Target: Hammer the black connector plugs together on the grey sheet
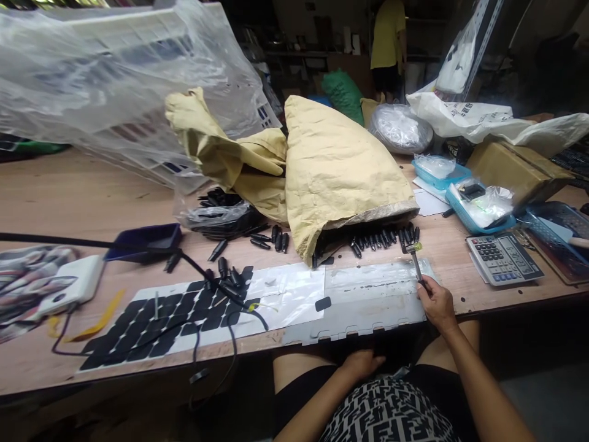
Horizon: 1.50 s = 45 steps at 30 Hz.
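Observation:
In my right hand point(436, 302), at the front edge of the table, the fingers are closed round a T-shaped hand tool point(416, 265) with a thin dark handle. Its pale, razor-like head touches or hovers just by a group of small black cylindrical parts point(407, 236). Below the table edge, over my lap, is my left hand point(362, 364); a finger stretches out and nothing shows in it, though part of the hand is in shadow. A clear plastic sheet point(372, 301) lies taped before me. More black parts point(375, 240) lie at the mouth of a yellow sack point(345, 166).
Left of the sheet, a white sheet with black stickers point(151, 322) has a black cable point(202, 270) crossing above it. A purple tray point(143, 242) and a bag of black parts point(221, 215) stand behind. At right are a calculator point(505, 259) and blue baskets point(481, 205). Farther back stands a person point(389, 37).

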Available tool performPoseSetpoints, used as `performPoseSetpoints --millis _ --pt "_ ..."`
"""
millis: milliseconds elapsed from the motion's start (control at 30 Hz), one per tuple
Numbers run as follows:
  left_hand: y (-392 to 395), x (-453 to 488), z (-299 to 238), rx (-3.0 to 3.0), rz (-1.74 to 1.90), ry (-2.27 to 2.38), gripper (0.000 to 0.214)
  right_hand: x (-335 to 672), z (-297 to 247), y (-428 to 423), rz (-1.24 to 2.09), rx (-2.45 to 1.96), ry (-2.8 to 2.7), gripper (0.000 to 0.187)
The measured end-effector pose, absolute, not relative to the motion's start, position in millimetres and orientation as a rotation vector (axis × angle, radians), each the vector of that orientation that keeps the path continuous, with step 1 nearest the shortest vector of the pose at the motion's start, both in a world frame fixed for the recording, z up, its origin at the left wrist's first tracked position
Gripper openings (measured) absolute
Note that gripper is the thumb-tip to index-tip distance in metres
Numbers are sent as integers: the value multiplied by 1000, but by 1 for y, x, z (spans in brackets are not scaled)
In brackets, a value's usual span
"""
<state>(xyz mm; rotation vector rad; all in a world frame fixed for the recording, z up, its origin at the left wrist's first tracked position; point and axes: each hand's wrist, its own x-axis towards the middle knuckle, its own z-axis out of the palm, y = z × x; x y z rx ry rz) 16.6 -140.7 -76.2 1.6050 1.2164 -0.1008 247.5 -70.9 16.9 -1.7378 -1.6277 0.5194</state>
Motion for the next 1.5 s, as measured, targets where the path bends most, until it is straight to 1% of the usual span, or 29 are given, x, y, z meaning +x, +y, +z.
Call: performPoseSetpoints --millis 100,133,200,267,333,400,500,600,767,900,1033,1133,1300,1500 --pt "-144 18 -29 1642 -83 1006 44 247 16 -71 504 -1737 -1637 37" --pt "-139 18 -9 1641 -7 919 39 247 15 -71 503 -1738 -1641 36" --pt "-119 18 27 1547 187 832 36 247 15 -71 502 -1738 -1646 35" --pt "-86 16 51 1486 438 987 37 247 15 -71 498 -1737 -1648 35" --pt "-46 11 59 1448 659 1343 38 247 15 -71 489 -1737 -1648 34" --pt "-5 6 54 1442 757 1736 34 247 15 -71 482 -1737 -1651 35" --pt "38 0 40 1463 640 2109 33 246 16 -71 484 -1723 -1649 35" --pt "50 -5 33 1444 492 2190 30 245 18 -72 488 -1709 -1646 33" --pt "24 -25 39 1451 339 2231 20 244 21 -73 478 -1729 -1642 33" --pt "-5 -35 43 1547 407 2146 19 244 21 -73 475 -1739 -1637 33" --pt "-16 -14 36 1905 568 1762 12 245 19 -72 472 -1738 -1639 33" --pt "-10 7 24 2076 646 1594 10 245 18 -72 469 -1734 -1653 33" --pt "1 20 9 2035 738 1563 14 247 17 -72 464 -1717 -1670 32" --pt "3 18 10 1951 744 1554 14 242 27 -84 502 -1669 -1725 33"
